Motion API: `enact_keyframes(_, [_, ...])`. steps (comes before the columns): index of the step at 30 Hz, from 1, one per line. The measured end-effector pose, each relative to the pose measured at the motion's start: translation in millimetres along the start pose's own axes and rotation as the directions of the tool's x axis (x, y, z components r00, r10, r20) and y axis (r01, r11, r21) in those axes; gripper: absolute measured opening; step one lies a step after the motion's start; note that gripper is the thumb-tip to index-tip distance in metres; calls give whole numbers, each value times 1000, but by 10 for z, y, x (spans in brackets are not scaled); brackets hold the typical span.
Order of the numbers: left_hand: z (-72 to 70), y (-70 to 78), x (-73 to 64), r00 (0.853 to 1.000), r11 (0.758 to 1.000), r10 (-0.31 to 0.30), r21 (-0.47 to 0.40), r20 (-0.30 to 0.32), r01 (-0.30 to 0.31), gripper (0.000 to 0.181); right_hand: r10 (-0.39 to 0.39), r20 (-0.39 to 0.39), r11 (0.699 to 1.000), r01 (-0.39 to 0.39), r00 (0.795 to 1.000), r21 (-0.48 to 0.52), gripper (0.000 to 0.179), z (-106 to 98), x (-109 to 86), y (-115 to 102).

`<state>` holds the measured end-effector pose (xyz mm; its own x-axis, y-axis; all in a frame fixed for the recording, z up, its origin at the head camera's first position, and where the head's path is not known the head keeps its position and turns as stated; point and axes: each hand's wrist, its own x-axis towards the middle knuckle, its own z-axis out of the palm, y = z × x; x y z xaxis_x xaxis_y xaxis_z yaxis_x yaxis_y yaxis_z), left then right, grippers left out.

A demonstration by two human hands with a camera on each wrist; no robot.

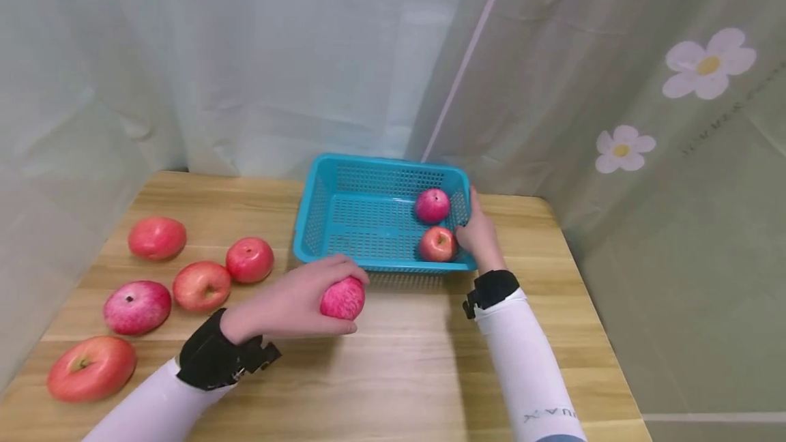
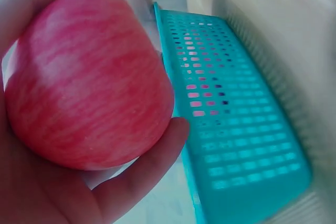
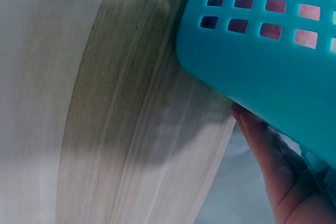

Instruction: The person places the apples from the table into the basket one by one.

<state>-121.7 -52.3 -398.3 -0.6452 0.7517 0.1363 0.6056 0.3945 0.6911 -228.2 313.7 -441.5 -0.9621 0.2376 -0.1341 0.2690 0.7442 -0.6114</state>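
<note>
Head view: left hand grips apple, right hand pinches basket rim; five apples on table.

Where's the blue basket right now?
In the head view, the blue basket is at the back of the table, with the right hand at its right end and the left hand, holding an apple, in front of its left half.

We log held apple: pinkish red, fine paler streaks. Basket: bright turquoise, gridded with openings. Inside, we see one magenta apple, one orange-red apple. Five loose apples: four red, one mottled magenta. Tabletop: light tan, darker wood grain. Sleeves: white; wristbands: black. Curtain: grey-green, printed with white flowers, yellow centres.
</note>
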Motion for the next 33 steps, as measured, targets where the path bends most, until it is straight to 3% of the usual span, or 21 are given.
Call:
enact_keyframes(7, [-227, 100, 426, 999, 997, 15, 73, -46, -12, 60, -16, -11, 1000, 15, 1000, -23, 98, -7, 19, -4])
enact_keyframes(12, [-295, 113, 720, 997, 995, -51, 77, -60, 55, 62, -28, -22, 999, 27, 999, -41, 98, -4, 27, 3])
enact_keyframes(17, [-289, 27, 982, 991, 988, -136, -66, 21, 137, 54, -33, -30, 999, 32, 999, -44, 98, -6, 23, 1])
enact_keyframes(20, [-279, -29, 1126, 976, 961, -208, -170, 62, 216, 49, -46, -34, 998, 44, 998, -46, 97, -1, 29, -2])
enact_keyframes(24, [-280, -62, 1331, 955, 927, -288, -229, 71, 297, 45, -54, -43, 997, 52, 998, -56, 97, 4, 44, -8])
enact_keyframes(27, [-270, -109, 1499, 946, 923, -317, -211, 65, 323, 45, -48, -42, 998, 45, 998, -53, 97, 3, 53, -13])
enact_keyframes(33, [-170, -250, 1779, 944, 937, -323, -115, 64, 329, 55, -39, -42, 998, 37, 998, -47, 97, 8, 56, 4])
